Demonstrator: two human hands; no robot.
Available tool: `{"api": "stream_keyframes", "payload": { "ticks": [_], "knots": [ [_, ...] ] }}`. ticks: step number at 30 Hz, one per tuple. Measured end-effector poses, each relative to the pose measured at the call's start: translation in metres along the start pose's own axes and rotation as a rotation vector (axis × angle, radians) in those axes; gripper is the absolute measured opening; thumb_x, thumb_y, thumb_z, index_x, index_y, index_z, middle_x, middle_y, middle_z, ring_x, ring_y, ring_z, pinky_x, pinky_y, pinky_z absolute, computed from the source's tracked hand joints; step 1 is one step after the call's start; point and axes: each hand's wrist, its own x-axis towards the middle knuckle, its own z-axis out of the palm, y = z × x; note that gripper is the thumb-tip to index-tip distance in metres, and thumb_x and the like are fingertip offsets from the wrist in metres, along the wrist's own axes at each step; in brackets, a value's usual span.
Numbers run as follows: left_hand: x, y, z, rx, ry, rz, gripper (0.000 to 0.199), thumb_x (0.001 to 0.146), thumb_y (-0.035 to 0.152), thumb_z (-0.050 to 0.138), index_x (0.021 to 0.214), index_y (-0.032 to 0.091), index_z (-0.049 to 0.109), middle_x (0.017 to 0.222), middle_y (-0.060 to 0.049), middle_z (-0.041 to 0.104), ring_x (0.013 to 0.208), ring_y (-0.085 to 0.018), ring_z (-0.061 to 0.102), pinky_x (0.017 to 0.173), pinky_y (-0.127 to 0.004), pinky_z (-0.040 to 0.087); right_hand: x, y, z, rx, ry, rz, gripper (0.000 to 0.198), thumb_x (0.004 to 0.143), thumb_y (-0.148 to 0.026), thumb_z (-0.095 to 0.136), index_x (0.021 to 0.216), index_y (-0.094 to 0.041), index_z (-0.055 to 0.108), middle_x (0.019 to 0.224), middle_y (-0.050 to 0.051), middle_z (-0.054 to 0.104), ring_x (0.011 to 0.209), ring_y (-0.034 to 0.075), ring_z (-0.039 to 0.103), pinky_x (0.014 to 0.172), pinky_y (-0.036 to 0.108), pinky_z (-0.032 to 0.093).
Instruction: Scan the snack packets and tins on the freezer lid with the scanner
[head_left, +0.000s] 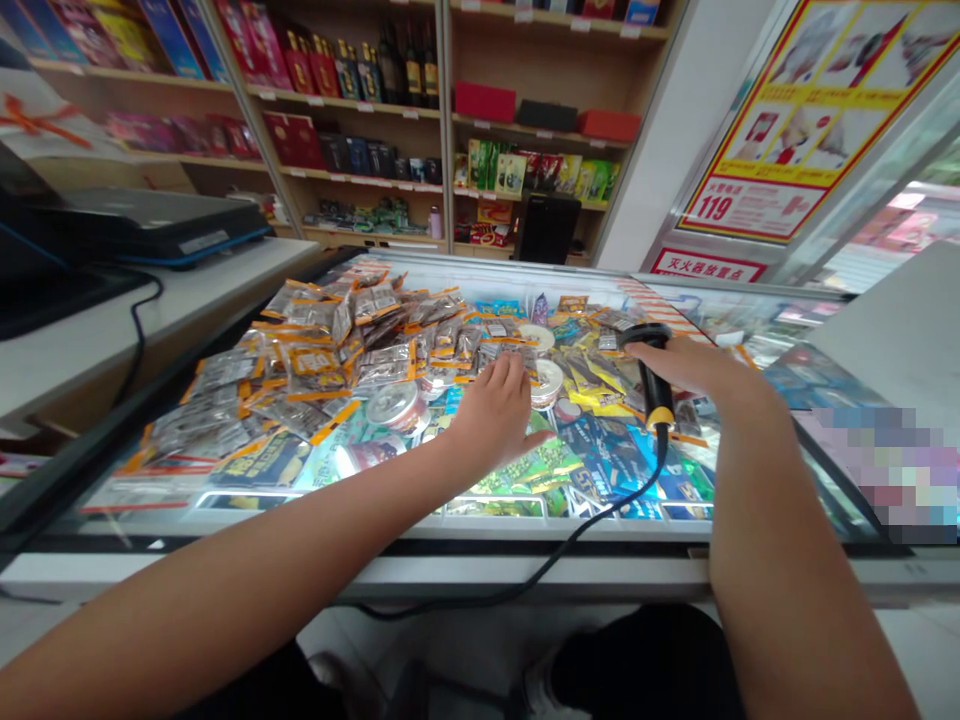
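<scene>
My left hand [495,408] reaches over the glass counter top, palm down, thumb stretched out to the right. Its fingertips lie at small clear packets with orange edges [450,342]; nothing shows gripped in it. A black barcode scanner [657,385] with a yellow ring is in my right hand [686,362], its handle pointing towards me. Some of that hand's fingers are hidden behind the scanner. A large heap of the same orange-edged packets [311,345] spreads to the left. Round clear tubs [394,405] and green snack bags [529,465] show near my left hand.
The scanner's black cable [555,555] loops over the counter's front edge [480,572]. A flat black-topped device [157,220] stands on the left side counter. Behind are shelves [352,100] with bottles and boxes. A red-and-yellow poster [817,120] hangs at the right.
</scene>
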Motion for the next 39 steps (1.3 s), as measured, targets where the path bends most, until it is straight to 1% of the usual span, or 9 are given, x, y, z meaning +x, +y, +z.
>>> {"api": "stream_keyframes", "payload": {
  "ticks": [5,7,10,13,16,21,24,29,39],
  "knots": [
    [-0.005,0.012,-0.004,-0.131,0.058,0.349,0.066,0.099,0.048,0.049,0.150,0.008,0.038,0.159,-0.021,0.035,0.148,-0.033,0.030,0.119,-0.043,0.026,-0.029,-0.036,0.024,-0.029,-0.120,0.035,0.047,0.080,-0.067,0.067,0.101,-0.024,0.070,0.098,0.010,0.076,0.072,0.027,0.073,0.052,0.038,0.060],
    [-0.007,0.020,-0.002,-0.238,0.048,0.477,0.070,0.100,0.054,0.046,0.153,0.010,0.033,0.161,-0.020,0.033,0.149,-0.030,0.031,0.119,-0.041,0.027,-0.038,-0.048,0.033,0.038,-0.224,0.003,0.045,0.084,-0.065,0.064,0.100,-0.023,0.068,0.099,0.009,0.076,0.072,0.025,0.074,0.054,0.036,0.062],
    [-0.010,0.031,0.003,-0.317,0.013,0.539,0.076,0.099,0.062,0.040,0.154,0.010,0.032,0.157,-0.021,0.038,0.146,-0.030,0.037,0.117,-0.040,0.030,-0.043,-0.059,0.048,0.209,-0.362,0.006,0.042,0.087,-0.061,0.064,0.103,-0.023,0.066,0.095,0.010,0.076,0.069,0.025,0.073,0.054,0.036,0.062],
    [-0.010,0.035,0.004,-0.302,0.007,0.523,0.076,0.097,0.067,0.040,0.153,0.016,0.035,0.152,-0.019,0.045,0.142,-0.033,0.041,0.115,-0.044,0.032,-0.039,-0.062,0.059,0.371,-0.405,0.056,0.039,0.091,-0.057,0.060,0.106,-0.022,0.063,0.102,0.011,0.076,0.071,0.026,0.074,0.055,0.038,0.063],
    [-0.007,0.034,0.001,-0.277,0.057,0.458,0.082,0.091,0.076,0.040,0.153,0.022,0.039,0.152,-0.018,0.045,0.143,-0.035,0.038,0.115,-0.048,0.031,-0.036,-0.065,0.058,0.432,-0.341,0.060,0.038,0.094,-0.057,0.053,0.096,-0.020,0.062,0.103,0.013,0.076,0.071,0.024,0.074,0.054,0.034,0.061],
    [-0.005,0.025,0.002,-0.184,0.056,0.276,0.089,0.087,0.083,0.040,0.154,0.025,0.038,0.149,-0.018,0.047,0.140,-0.037,0.040,0.112,-0.050,0.032,-0.044,-0.072,0.042,0.538,-0.268,0.031,0.033,0.097,-0.053,0.049,0.088,-0.022,0.058,0.065,0.007,0.069,0.054,0.021,0.067,0.050,0.032,0.057],
    [-0.005,0.021,0.002,-0.107,0.023,0.179,0.093,0.088,0.083,0.035,0.151,0.015,0.042,0.152,-0.022,0.044,0.142,-0.038,0.039,0.110,-0.049,0.034,-0.049,-0.070,0.037,0.446,-0.322,0.055,0.035,0.094,-0.056,0.054,0.088,-0.022,0.060,0.060,0.006,0.066,0.052,0.021,0.064,0.046,0.031,0.055],
    [-0.004,0.022,-0.001,-0.079,-0.003,0.209,0.094,0.093,0.078,0.034,0.141,-0.001,0.051,0.151,-0.026,0.044,0.139,-0.035,0.043,0.111,-0.041,0.033,-0.050,-0.062,0.040,0.285,-0.469,0.093,0.044,0.086,-0.065,0.064,0.085,-0.021,0.065,0.065,0.008,0.068,0.052,0.021,0.064,0.048,0.033,0.057],
    [-0.001,0.024,0.004,-0.077,0.031,0.198,0.092,0.089,0.082,0.035,0.133,0.005,0.057,0.146,-0.023,0.050,0.132,-0.034,0.047,0.103,-0.040,0.038,-0.057,-0.071,0.042,0.344,-0.474,0.144,0.046,0.090,-0.063,0.060,0.084,-0.018,0.067,0.060,0.008,0.066,0.051,0.021,0.064,0.047,0.032,0.056]
  ]
}}
